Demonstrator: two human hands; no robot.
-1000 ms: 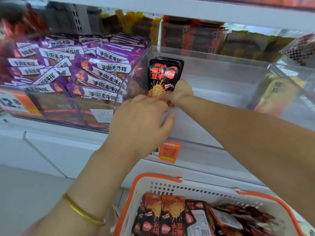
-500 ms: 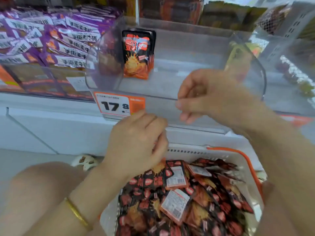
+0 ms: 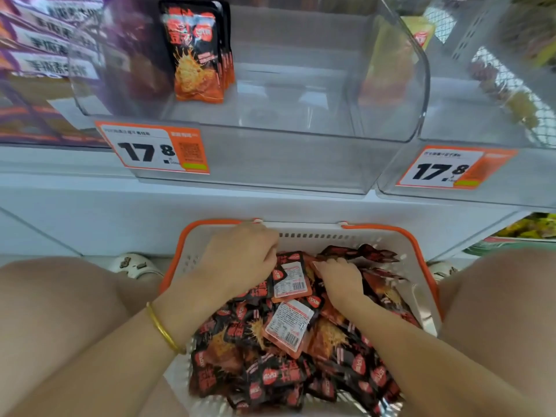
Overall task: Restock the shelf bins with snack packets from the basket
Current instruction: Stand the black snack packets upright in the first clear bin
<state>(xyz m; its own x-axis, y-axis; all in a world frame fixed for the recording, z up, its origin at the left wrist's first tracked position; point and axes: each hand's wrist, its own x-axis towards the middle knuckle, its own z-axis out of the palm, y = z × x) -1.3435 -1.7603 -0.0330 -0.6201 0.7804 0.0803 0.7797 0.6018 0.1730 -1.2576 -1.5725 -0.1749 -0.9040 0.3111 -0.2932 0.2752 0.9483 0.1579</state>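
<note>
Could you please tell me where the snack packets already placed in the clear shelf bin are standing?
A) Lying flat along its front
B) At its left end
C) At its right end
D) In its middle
B: the upright packets stand together at the left end of the clear bin.

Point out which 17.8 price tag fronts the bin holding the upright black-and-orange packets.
The left price tag: its clear bin holds the upright packets; the right price tag fronts the neighbouring bin.
</note>
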